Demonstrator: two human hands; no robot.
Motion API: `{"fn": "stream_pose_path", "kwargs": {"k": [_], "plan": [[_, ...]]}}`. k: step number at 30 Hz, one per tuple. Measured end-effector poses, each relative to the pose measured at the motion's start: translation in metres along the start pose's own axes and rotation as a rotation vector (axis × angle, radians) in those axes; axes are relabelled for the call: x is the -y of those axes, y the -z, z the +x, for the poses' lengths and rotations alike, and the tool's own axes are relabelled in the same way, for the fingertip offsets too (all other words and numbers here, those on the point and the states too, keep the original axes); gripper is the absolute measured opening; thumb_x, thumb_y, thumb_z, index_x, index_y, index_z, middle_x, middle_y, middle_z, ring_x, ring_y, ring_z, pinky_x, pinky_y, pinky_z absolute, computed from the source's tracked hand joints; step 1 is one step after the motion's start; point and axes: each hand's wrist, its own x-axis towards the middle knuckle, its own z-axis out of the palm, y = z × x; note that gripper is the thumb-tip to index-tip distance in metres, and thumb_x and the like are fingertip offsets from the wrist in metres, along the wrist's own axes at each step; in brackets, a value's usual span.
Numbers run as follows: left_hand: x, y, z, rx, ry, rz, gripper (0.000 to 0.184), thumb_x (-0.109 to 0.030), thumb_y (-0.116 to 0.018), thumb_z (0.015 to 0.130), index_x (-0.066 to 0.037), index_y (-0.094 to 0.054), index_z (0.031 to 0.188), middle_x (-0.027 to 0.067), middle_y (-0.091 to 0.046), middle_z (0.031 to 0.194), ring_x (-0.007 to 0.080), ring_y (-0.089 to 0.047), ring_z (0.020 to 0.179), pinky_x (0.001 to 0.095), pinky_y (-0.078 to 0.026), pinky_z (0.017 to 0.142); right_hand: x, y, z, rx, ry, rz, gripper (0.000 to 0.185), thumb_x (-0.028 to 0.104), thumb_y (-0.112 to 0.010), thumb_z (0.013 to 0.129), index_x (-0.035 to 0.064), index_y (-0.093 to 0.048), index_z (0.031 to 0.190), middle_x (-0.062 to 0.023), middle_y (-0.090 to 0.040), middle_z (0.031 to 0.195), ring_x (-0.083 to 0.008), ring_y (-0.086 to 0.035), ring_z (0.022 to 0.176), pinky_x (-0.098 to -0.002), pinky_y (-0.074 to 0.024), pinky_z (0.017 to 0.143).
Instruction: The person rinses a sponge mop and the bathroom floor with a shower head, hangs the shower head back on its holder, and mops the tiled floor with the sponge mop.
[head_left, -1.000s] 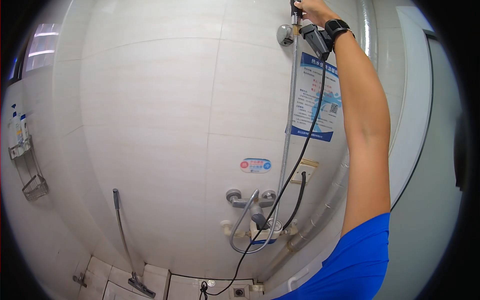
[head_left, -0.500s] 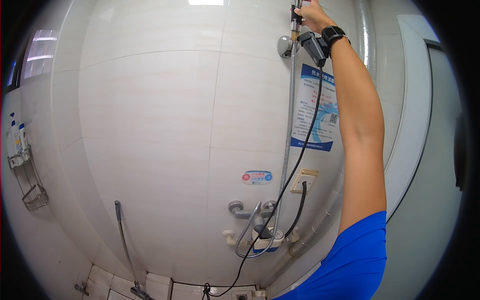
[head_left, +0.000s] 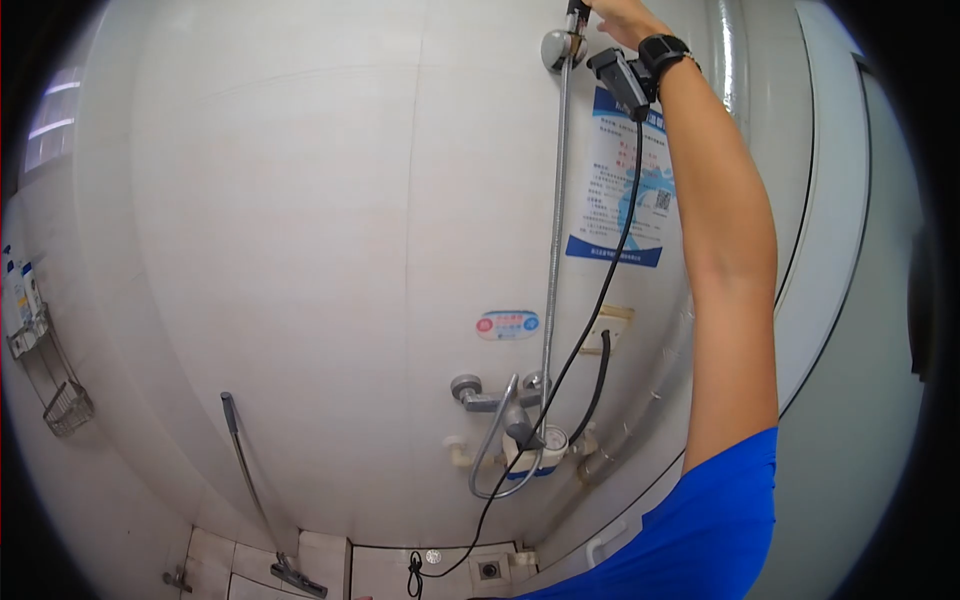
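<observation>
While right hand (head_left: 622, 18) meets black handle (head_left: 578, 8) at wall bracket (head_left: 554, 50), view cuts off grip: can't tell if closed. Metal hose (head_left: 557, 200) hangs below. Handle could drop if badly seated; black cable (head_left: 637, 190), crossing hose, could snag, tug wrist.

Wall ahead of you: bracket (head_left: 556, 50) near top, shower handle (head_left: 578, 14) at it, your right hand (head_left: 622, 18) just right of handle. Hose (head_left: 556, 220) hangs below, mixer tap (head_left: 505, 402) lower down. Poster (head_left: 610, 205) right of hose, above socket (head_left: 612, 325). Sticker (head_left: 508, 325) above mixer tap. Long-handled tool (head_left: 250, 475) lower left; rack (head_left: 68, 408) far left, bottles (head_left: 22, 288) in upper tier. Door (head_left: 850, 420) to your right. Drain (head_left: 489, 570) in floor.
</observation>
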Motion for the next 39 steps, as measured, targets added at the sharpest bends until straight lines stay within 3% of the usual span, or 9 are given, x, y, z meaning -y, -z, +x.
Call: {"fn": "stream_pose_path", "kwargs": {"k": [10,11,12,13,15,17,20,26,39], "plan": [[0.0,0.021,-0.013,0.051,-0.003,0.003,0.034,-0.018,-0.061,0.088,-0.001,-0.057,0.117,0.0217,-0.065,0.105,0.0362,-0.064,0.1,0.0402,-0.051,0.085,-0.039,0.058,-0.054,0.192,0.059,0.147,0.068,0.008,-0.066,0.084,0.0068,-0.028,0.14,-0.0132,-0.057,0.116,-0.0253,-0.049,0.116,-0.0435,-0.0383,0.102],[-0.005,0.025,-0.017,0.054,-0.02,0.036,0.034,-0.019,-0.06,0.089,-0.001,-0.057,0.117,0.021,-0.065,0.107,0.0352,-0.064,0.101,0.0401,-0.051,0.085,-0.009,0.058,-0.103,0.337,0.083,-0.376,0.073,0.021,-0.07,0.086,0.0091,-0.026,0.143,-0.0128,-0.041,0.14,-0.0312,-0.047,0.121,-0.047,-0.0304,0.11],[-0.001,0.028,-0.021,0.061,-0.05,0.06,0.033,-0.019,-0.059,0.089,-0.001,-0.056,0.118,0.0213,-0.065,0.108,0.0351,-0.063,0.101,0.0403,-0.05,0.086,-0.011,0.039,-0.135,0.161,-0.003,-0.002,0.042,0.009,-0.061,0.089,-0.0066,-0.044,0.125,-0.0195,-0.056,0.109,-0.0242,-0.059,0.09,-0.0381,-0.0536,0.081],[-0.001,0.029,-0.027,0.038,-0.052,0.047,0.033,-0.018,-0.058,0.09,-0.001,-0.056,0.119,0.0218,-0.064,0.109,0.0355,-0.063,0.102,0.04,-0.05,0.087,-0.032,0.05,-0.145,0.331,0.217,-0.2,0.051,0.003,-0.065,0.084,-0.0116,-0.036,0.124,-0.0215,-0.054,0.108,-0.0275,-0.058,0.091,-0.0413,-0.054,0.083],[-0.005,0.033,-0.037,0.031,-0.017,0.01,0.033,-0.015,-0.058,0.089,-0.002,-0.055,0.12,0.0211,-0.064,0.109,0.0365,-0.062,0.102,0.0403,-0.05,0.086,0.027,0.006,-0.271,0.144,-0.147,0.211,0.028,0.006,-0.062,0.087,-0.0103,-0.051,0.107,-0.0171,-0.058,0.101,-0.0243,-0.06,0.096,-0.0373,-0.0514,0.091],[0.011,0.031,-0.052,-0.017,-0.019,-0.051,0.032,-0.015,-0.058,0.089,-0.003,-0.055,0.119,0.0214,-0.064,0.107,0.0376,-0.062,0.1,0.042,-0.049,0.085,-0.097,0.035,-0.298,0.423,-0.195,0.178,0.038,0.017,-0.054,0.097,-0.0034,-0.049,0.128,-0.0194,-0.057,0.127,-0.0274,-0.048,0.128,-0.0373,-0.0285,0.115],[0.031,0.039,-0.084,-0.054,0.087,-0.025,0.03,-0.013,-0.057,0.09,-0.002,-0.055,0.119,0.0186,-0.065,0.106,0.0328,-0.064,0.098,0.0376,-0.051,0.082,-0.089,-0.009,-0.515,0.666,-0.182,-0.042,0.018,0.02,-0.056,0.097,0.0036,-0.061,0.094,-0.0046,-0.061,0.091,-0.0139,-0.055,0.089,-0.0278,-0.0409,0.088],[0.051,0.038,-0.161,-0.205,0.279,-0.018,0.03,-0.011,-0.056,0.09,-0.004,-0.055,0.119,0.0172,-0.066,0.106,0.0309,-0.065,0.095,0.0366,-0.052,0.079,-0.239,-0.001,-0.888,1.135,-0.557,-0.247,0.019,0.011,-0.062,0.087,0.0002,-0.063,0.102,-0.0088,-0.067,0.093,-0.0172,-0.064,0.09,-0.0316,-0.051,0.082],[0.086,0.059,-0.28,-0.527,0.748,0.064,0.029,-0.011,-0.057,0.089,-0.005,-0.056,0.117,0.0189,-0.066,0.105,0.0352,-0.064,0.094,0.0406,-0.051,0.081,-0.201,-0.251,-0.906,1.392,-0.583,0.195,0.027,0.02,-0.062,0.092,0.0007,-0.061,0.111,-0.0119,-0.069,0.097,-0.0209,-0.066,0.089,-0.0331,-0.053,0.077]]}}
